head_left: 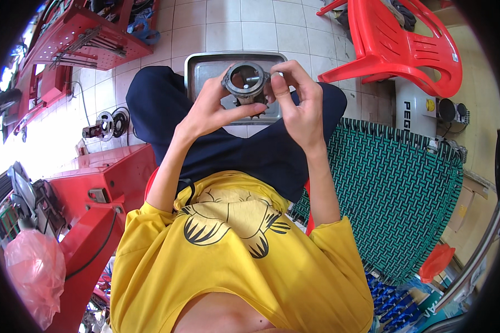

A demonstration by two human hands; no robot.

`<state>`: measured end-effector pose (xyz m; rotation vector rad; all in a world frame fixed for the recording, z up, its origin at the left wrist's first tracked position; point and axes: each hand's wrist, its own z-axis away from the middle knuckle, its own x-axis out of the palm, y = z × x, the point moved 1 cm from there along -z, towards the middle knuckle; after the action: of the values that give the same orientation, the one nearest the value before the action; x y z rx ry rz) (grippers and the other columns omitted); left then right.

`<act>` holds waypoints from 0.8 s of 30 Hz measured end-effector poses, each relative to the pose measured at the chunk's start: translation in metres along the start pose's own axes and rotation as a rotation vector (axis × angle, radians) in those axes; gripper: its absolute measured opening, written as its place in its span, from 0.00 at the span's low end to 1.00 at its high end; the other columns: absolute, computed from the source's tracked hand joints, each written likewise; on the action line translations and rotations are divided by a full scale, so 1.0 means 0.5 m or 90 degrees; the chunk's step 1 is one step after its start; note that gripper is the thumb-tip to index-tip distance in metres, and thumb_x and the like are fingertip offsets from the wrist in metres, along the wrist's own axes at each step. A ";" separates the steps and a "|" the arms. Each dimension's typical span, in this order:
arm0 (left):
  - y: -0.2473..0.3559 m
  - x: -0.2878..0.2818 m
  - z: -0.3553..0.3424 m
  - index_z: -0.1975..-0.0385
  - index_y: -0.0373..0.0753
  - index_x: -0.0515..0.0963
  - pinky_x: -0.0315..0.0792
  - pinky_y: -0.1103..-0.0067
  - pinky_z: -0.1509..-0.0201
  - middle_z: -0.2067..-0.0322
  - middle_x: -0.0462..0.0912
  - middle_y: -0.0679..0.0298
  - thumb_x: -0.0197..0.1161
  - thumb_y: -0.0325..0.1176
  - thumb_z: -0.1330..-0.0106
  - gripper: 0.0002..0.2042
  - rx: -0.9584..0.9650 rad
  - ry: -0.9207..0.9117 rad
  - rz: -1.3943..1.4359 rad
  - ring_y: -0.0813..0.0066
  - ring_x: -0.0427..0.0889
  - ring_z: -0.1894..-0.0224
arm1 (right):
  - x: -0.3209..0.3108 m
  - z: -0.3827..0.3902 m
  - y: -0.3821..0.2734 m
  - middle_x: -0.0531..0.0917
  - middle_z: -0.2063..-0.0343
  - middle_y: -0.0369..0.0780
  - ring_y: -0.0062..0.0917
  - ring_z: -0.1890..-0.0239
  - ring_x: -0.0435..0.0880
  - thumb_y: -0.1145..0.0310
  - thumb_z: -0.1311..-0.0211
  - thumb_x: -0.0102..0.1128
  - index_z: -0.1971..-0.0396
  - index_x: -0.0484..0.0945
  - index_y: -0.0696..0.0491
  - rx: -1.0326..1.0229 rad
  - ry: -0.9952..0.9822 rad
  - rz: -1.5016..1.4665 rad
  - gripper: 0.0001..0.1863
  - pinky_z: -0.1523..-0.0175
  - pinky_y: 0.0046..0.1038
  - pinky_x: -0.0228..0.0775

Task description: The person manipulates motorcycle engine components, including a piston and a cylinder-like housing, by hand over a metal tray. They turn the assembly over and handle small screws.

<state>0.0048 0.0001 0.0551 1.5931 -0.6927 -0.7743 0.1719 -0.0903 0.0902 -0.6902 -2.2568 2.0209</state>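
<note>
One rectangular metal tray (pixel 201 69) is lying on the tiled floor (pixel 258 36), any contents being hard to make out; one hollow, ring-topped metal part (pixel 245 91) is being held above it. The left hand (pixel 208 110) is gripping the part's left and near side, the right hand (pixel 303 108) its right side. One pink plastic bag (pixel 34 275) is bulging at lower left, and two chainrings (pixel 105 124) are resting on the floor
</note>
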 end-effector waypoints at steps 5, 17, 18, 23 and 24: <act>0.009 -0.004 -0.004 0.46 0.34 0.75 0.78 0.73 0.45 0.60 0.87 0.58 0.77 0.35 0.43 0.26 -0.003 -0.007 0.020 0.68 0.87 0.56 | -0.045 -0.019 0.000 0.85 0.67 0.37 0.21 0.70 0.81 0.65 0.31 0.62 0.59 0.78 0.54 -0.109 -0.040 0.038 0.08 0.64 0.25 0.68; 0.014 -0.002 -0.010 0.46 0.31 0.73 0.78 0.71 0.51 0.59 0.86 0.52 0.79 0.38 0.45 0.30 0.072 0.050 -0.163 0.61 0.87 0.57 | -0.056 -0.024 -0.011 0.80 0.58 0.38 0.25 0.59 0.82 0.71 0.36 0.66 0.65 0.79 0.57 -0.047 0.005 -0.036 0.06 0.58 0.24 0.72; 0.016 -0.002 -0.010 0.46 0.31 0.73 0.78 0.71 0.51 0.59 0.86 0.52 0.79 0.38 0.45 0.30 0.066 0.045 -0.165 0.61 0.87 0.57 | -0.057 -0.025 -0.002 0.80 0.57 0.38 0.25 0.58 0.82 0.71 0.37 0.67 0.63 0.79 0.56 -0.062 -0.031 0.019 0.07 0.58 0.24 0.73; 0.009 -0.007 -0.005 0.46 0.32 0.73 0.78 0.71 0.50 0.59 0.86 0.52 0.79 0.38 0.45 0.30 0.057 0.039 -0.170 0.61 0.87 0.57 | -0.059 -0.023 -0.019 0.80 0.57 0.37 0.25 0.57 0.82 0.72 0.42 0.71 0.62 0.81 0.55 -0.118 -0.002 0.057 0.10 0.56 0.25 0.73; 0.009 -0.007 -0.005 0.46 0.32 0.73 0.78 0.71 0.50 0.59 0.86 0.52 0.78 0.38 0.45 0.30 0.056 0.038 -0.168 0.61 0.87 0.57 | -0.061 -0.021 -0.023 0.80 0.58 0.38 0.26 0.58 0.82 0.72 0.42 0.71 0.63 0.81 0.56 -0.118 0.033 0.027 0.09 0.56 0.25 0.73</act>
<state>0.0049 0.0037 0.0601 1.8043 -0.4834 -0.8931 0.1994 -0.0917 0.1108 -0.8001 -2.4415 1.8023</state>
